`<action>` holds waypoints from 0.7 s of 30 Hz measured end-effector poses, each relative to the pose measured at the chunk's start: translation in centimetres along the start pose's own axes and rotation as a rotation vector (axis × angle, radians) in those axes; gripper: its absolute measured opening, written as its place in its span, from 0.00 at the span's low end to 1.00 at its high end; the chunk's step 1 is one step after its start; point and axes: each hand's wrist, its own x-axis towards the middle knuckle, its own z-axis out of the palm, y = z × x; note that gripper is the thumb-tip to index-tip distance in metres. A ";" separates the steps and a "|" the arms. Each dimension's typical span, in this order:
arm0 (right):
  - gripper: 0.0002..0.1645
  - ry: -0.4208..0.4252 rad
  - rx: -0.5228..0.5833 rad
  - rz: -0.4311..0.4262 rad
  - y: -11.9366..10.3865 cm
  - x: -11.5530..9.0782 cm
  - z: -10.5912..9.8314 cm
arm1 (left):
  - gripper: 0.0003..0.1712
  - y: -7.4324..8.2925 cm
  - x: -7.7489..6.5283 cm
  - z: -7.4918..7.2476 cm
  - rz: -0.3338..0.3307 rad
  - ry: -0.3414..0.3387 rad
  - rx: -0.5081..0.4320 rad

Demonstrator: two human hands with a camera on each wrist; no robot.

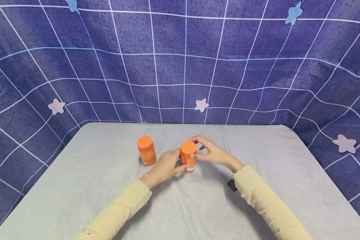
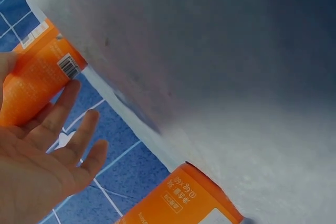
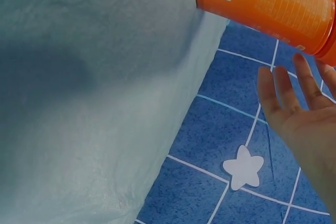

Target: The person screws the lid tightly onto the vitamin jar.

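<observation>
An orange supplement bottle [image 1: 188, 150] with an orange screw lid stands upright on the table between the two hands. My left hand [image 1: 165, 165] holds its body from the left, thumb in front; the left wrist view shows the bottle [image 2: 39, 80] with its barcode label between thumb and fingers. My right hand [image 1: 211, 151] grips around the lid, thumb at its near side and index finger behind. In the right wrist view, the other fingers of the right hand [image 3: 310, 108] spread loosely below the bottle [image 3: 273, 6]. A second, similar orange bottle [image 1: 147, 151] stands left of the left hand.
A pale grey cloth covers the table [image 1: 78, 186]. Behind it hangs a blue grid-patterned curtain [image 1: 168, 66] with star shapes. A small black object [image 1: 232, 185] shows beside the right sleeve [image 1: 258, 193].
</observation>
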 end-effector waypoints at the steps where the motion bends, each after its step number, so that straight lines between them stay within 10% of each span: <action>1: 0.26 0.003 0.003 0.005 0.0 0.0 0.0 | 0.26 0.0 0.0 0.0 -0.002 0.001 0.002; 21: 0.26 0.029 -0.049 0.018 -0.3 -0.2 0.3 | 0.25 0.6 -0.1 0.1 -0.040 0.019 0.027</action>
